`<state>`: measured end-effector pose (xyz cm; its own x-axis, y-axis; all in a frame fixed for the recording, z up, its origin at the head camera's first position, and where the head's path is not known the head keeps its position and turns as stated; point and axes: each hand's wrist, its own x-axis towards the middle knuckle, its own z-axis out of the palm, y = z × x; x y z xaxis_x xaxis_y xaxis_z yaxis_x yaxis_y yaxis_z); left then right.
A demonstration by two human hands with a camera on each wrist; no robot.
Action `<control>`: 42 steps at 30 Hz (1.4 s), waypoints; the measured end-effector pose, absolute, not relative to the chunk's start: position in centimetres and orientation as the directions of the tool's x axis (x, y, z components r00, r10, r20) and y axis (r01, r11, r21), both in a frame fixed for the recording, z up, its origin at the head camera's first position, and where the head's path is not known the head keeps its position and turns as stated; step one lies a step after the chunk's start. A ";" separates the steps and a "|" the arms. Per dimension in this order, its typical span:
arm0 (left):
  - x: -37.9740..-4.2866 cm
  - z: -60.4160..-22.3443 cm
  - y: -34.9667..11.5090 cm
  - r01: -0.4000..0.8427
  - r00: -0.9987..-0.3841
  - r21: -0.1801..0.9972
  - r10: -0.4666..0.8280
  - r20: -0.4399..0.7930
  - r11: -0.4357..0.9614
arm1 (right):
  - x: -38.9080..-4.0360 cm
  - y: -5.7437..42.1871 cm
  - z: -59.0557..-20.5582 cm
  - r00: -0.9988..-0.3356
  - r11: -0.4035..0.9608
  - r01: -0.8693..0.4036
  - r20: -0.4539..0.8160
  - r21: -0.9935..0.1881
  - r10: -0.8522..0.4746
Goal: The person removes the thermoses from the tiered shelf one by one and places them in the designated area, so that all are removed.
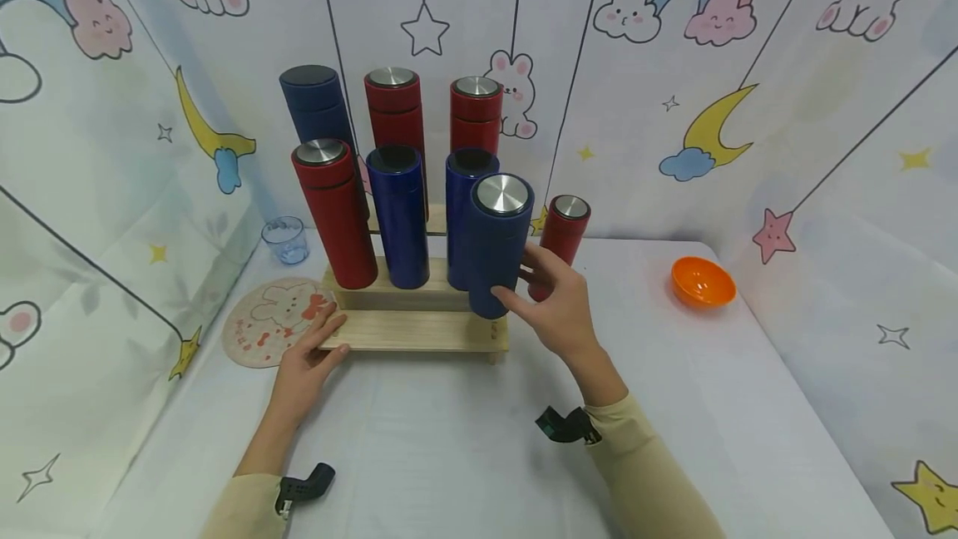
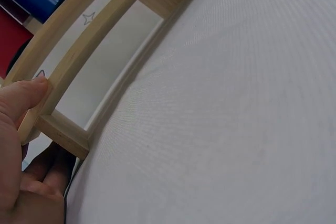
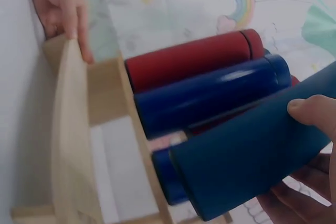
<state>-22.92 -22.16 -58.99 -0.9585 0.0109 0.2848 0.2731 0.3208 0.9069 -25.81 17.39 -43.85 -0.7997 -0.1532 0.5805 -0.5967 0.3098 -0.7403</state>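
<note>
1. The left arm (image 1: 264,449) reaches forward from the lower left, slanting toward the right; its pale yellow sleeve (image 1: 243,509) ends short of the wrist.
2. The left hand (image 1: 303,363) lies low, thumb (image 2: 25,96) and fingers spread apart in a grip.
3. The right arm (image 1: 599,377) comes in from the lower right and angles leftward, sleeved nearly to the wrist.
4. The right hand (image 1: 560,306) is raised higher, fingers curled and thumb opposed, holding firmly.
</note>
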 end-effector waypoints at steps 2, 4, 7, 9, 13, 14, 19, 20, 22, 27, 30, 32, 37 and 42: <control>-22.9 -59.0 -22.2 0.273 -0.959 0.908 0.012 0.284 0.318 | -25.9 17.9 -43.6 -0.799 0.315 -0.596 0.584 -0.739 -0.143; -23.0 -59.1 -22.2 0.273 -0.959 0.908 0.012 0.284 0.319 | -26.0 18.5 -43.4 -0.795 0.307 -0.602 0.592 -0.737 -0.136; -22.9 -59.2 -22.2 0.274 -0.958 0.906 0.012 0.285 0.323 | -26.2 19.4 -43.0 -0.788 0.312 -0.608 0.603 -0.730 -0.125; -22.9 -59.1 -22.2 0.273 -0.959 0.907 0.012 0.284 0.322 | -26.3 19.9 -42.8 -0.786 0.318 -0.609 0.607 -0.727 -0.118; -22.8 -59.0 -22.1 0.262 -0.962 0.911 0.007 0.274 0.318 | -26.5 21.0 -42.3 -0.789 0.332 -0.599 0.608 -0.728 -0.090; -22.8 -58.9 -22.1 0.258 -0.963 0.913 0.006 0.271 0.316 | -26.6 21.2 -42.2 -0.789 0.327 -0.599 0.609 -0.731 -0.083; -22.8 -58.8 -22.0 0.256 -0.964 0.916 0.008 0.267 0.307 | -26.8 22.9 -41.9 -0.784 0.312 -0.600 0.619 -0.737 -0.047; -22.9 -58.8 -22.1 0.260 -0.963 0.916 0.010 0.269 0.305 | -26.9 23.2 -41.8 -0.783 0.313 -0.600 0.621 -0.736 -0.039; -23.0 -58.8 -22.1 0.264 -0.962 0.918 0.014 0.272 0.297 | -27.0 23.9 -41.6 -0.782 0.321 -0.597 0.623 -0.735 -0.025; -23.0 -58.9 -22.2 0.264 -0.962 0.920 0.014 0.272 0.290 | -27.2 25.5 -41.2 -0.794 0.338 -0.574 0.609 -0.746 -0.004; -22.9 -58.9 -22.2 0.262 -0.963 0.917 0.011 0.271 0.301 | -27.4 26.5 -41.1 -0.805 0.335 -0.557 0.593 -0.760 0.007; -22.9 -58.9 -22.2 0.261 -0.962 0.916 0.010 0.271 0.305 | -27.5 27.1 -41.2 -0.815 0.329 -0.542 0.579 -0.773 0.018; -22.8 -58.9 -22.1 0.263 -0.962 0.915 0.010 0.273 0.307 | -27.5 28.3 -41.0 -0.837 0.330 -0.495 0.543 -0.804 0.066; -22.9 -58.9 -22.1 0.269 -0.961 0.922 0.013 0.276 0.278 | -27.5 29.1 -41.0 -0.840 0.362 -0.464 0.531 -0.808 0.109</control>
